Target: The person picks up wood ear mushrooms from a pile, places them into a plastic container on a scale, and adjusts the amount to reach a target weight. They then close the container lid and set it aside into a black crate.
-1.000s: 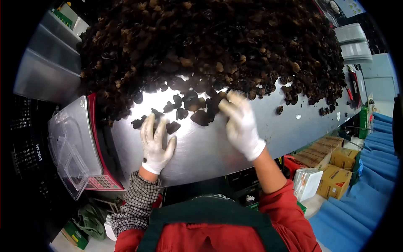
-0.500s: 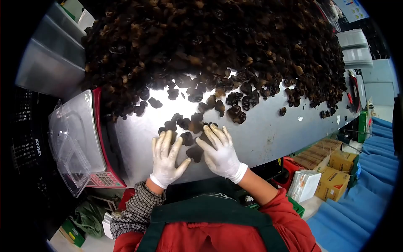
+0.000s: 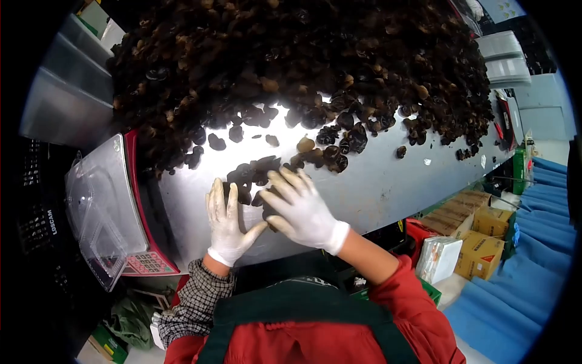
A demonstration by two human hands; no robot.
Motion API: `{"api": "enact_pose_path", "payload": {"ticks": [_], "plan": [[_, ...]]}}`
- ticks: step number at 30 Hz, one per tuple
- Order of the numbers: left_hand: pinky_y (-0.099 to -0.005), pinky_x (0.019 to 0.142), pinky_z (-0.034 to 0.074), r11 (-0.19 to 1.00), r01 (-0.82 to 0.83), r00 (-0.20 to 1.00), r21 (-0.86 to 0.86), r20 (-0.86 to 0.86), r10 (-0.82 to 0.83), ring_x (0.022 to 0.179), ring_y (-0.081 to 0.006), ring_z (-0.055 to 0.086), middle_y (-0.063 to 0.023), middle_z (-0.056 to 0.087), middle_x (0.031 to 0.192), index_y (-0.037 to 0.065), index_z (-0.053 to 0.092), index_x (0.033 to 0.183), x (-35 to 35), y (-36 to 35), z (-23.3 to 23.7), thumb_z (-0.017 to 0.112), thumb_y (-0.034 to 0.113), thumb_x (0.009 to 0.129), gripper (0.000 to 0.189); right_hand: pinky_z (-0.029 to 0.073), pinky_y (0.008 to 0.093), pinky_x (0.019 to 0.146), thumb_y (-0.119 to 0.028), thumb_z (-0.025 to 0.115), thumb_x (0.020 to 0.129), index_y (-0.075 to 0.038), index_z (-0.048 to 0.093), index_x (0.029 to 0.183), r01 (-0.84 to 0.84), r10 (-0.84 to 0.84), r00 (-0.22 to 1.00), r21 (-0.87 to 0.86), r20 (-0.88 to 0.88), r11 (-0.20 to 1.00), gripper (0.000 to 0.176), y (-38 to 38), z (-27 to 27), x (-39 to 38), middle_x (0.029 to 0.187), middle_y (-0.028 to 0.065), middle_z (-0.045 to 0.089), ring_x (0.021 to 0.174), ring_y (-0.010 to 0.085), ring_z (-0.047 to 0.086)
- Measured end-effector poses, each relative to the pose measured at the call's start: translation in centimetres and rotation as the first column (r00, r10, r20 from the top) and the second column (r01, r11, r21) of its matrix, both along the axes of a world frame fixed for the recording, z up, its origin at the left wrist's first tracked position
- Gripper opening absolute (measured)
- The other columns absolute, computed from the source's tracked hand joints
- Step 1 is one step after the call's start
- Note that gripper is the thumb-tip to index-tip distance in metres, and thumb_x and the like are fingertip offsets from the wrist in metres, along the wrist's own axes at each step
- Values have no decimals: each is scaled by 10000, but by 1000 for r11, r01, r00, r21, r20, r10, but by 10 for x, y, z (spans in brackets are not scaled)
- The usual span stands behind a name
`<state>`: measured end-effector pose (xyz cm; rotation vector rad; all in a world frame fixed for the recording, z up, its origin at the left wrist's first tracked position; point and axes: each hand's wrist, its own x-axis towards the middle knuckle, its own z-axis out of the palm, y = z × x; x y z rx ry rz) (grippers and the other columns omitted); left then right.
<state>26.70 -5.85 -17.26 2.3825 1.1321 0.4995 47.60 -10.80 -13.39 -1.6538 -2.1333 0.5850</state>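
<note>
Dark brown wood ear mushrooms (image 3: 291,60) lie heaped across the far part of the metal table (image 3: 370,188). A small loose group of wood ear pieces (image 3: 244,173) lies just beyond my hands. My left hand (image 3: 228,225), in a white glove, rests at the left of this group with its fingers stretched out and its thumb apart. My right hand (image 3: 306,211), also gloved, reaches over the group's near right side. Its fingers are spread and flat, partly covering some pieces under the fingertips.
A red-edged weighing scale (image 3: 130,200) stands at the left, with a clear plastic lid (image 3: 97,227) on it. Stacked translucent tubs (image 3: 70,97) are behind it. White trays (image 3: 503,57) sit at the far right. Cardboard boxes (image 3: 479,252) and a blue curtain (image 3: 515,303) are right of the table.
My right hand has moved left and slightly away from me, over the loose pieces. The pieces are bunched closer together. My left hand has shifted slightly left, and the whole view has shifted a little.
</note>
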Motion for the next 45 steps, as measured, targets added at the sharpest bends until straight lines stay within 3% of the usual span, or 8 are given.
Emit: {"api": "enact_pose_path", "payload": {"ticks": [3,8,16,25,28,34,38,45], "plan": [[-562,1121,179,1000,27,999,15,-38,-26,1379,-453,206,-291,181,1497,40,237,1473,-3,-3,2,800,399,673,1041,319,531,1070,-159,656,803,-74,569,1241,218,-218,976,184,-20,958,454,9,5,49,1381,213,448,1243,389,454],[-559,1120,188,990,133,991,56,5,-133,1377,-435,213,-258,188,1509,78,293,1467,33,13,13,797,399,677,990,225,544,1115,-351,594,873,-152,503,1337,133,-231,879,250,417,959,514,77,-33,129,1427,213,395,1336,385,332],[-566,1143,82,997,3,982,74,-189,11,1410,-417,145,-240,136,1533,118,317,1467,22,35,-4,712,519,754,908,272,540,1078,-293,634,850,-120,368,1445,545,-580,756,200,305,814,673,-27,-47,207,1429,294,349,1313,434,348],[-587,1124,120,996,87,983,21,-163,-82,1393,-449,159,-251,113,1537,152,313,1476,11,8,4,724,478,752,895,161,622,1102,-346,593,879,-161,435,1407,189,-191,981,46,44,981,581,-52,-16,45,1504,230,268,1384,414,250],[-579,1131,110,994,98,992,40,-86,-94,1402,-440,146,-253,109,1538,143,306,1478,13,9,1,725,488,740,916,139,601,1122,-357,553,904,-136,452,1388,299,-311,949,170,49,939,542,-15,-24,75,1478,229,318,1378,418,261],[-615,1113,108,989,149,982,13,-121,-147,1402,-429,163,-246,147,1530,133,296,1479,25,8,8,694,535,758,917,189,549,1121,-324,550,912,-123,484,1364,456,-491,722,198,488,868,499,-6,-23,180,1444,237,359,1362,402,295],[-591,1120,109,995,100,991,2,-86,-99,1403,-424,167,-264,153,1522,127,323,1468,40,17,7,709,471,760,877,198,584,1095,-348,570,898,-130,435,1400,537,-566,769,179,298,824,564,-9,-37,161,1447,258,332,1338,411,321],[-627,1108,96,979,204,951,-29,-234,-205,1403,-436,162,-250,160,1527,149,409,1421,22,22,14,714,521,729,842,144,598,1126,-437,579,874,-124,501,1330,77,-84,988,57,131,995,558,-16,-10,29,1399,184,427,1361,376,302]]}}
